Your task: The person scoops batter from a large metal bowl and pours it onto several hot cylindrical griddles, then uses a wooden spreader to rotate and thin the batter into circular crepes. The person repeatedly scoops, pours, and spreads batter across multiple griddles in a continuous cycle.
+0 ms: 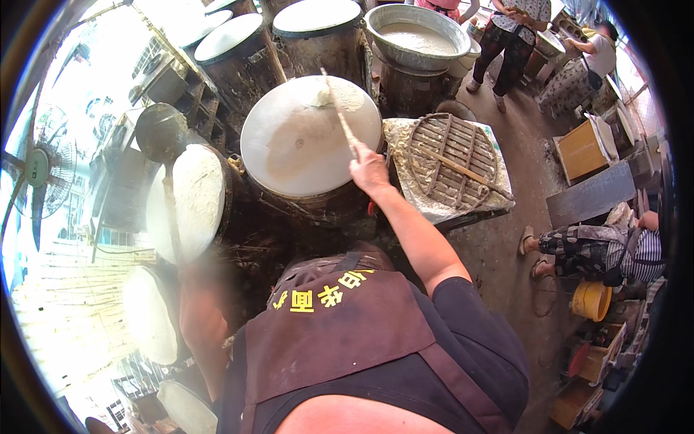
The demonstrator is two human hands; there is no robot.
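Note:
My right hand (370,171) is closed around a long thin wooden stick (338,112), which reaches over a large round griddle (264,119) on a drum-like stand. Pale batter (348,99) lies near the griddle's far right edge, under the stick's far end. A brownish patch marks the middle of its light surface. On the left, my left hand (201,278) is blurred, at the lower end of the long handle of a dark round ladle (161,132). The ladle's handle crosses another round griddle (196,192), partly covered with a cream-coloured layer. The left fingers do not show sharply.
Right of the griddle, a round slatted wooden rack (452,155) with a stick across it rests on a pale-covered stand. A metal basin (418,36) of whitish liquid stands behind. More round-topped drums surround me. A fan (43,166) is far left. Several people are at the right.

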